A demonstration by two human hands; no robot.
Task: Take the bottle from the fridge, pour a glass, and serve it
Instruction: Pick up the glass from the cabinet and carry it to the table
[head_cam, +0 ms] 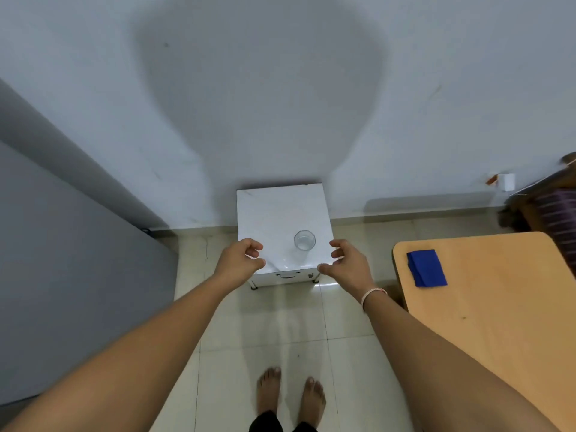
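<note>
- Standing before the small white cabinet (pixel 282 213), the person has both hands out over its near edge; the glass (pixel 304 240) sits upright on the white top, toward the near right corner.
- Left hand (pixel 241 260) hangs just left of the glass, fingers loosely curled and holding nothing.
- Right hand (pixel 346 263) is just right of the glass, also loosely curled and empty; neither hand touches the glass.
- No bottle shows anywhere, and the glass looks empty, so the fetching step seems to be the one in hand.
- The large grey panel (pixel 62 275), well left of the glass, may be the fridge; I cannot tell for sure.
- To do it well: leave the glass put, turn toward the fridge, and bring the bottle back upright with a firm grip.
- The wooden surface (pixel 498 322) with a blue cloth (pixel 426 272), right of the glass, looks a likely serving place.
</note>
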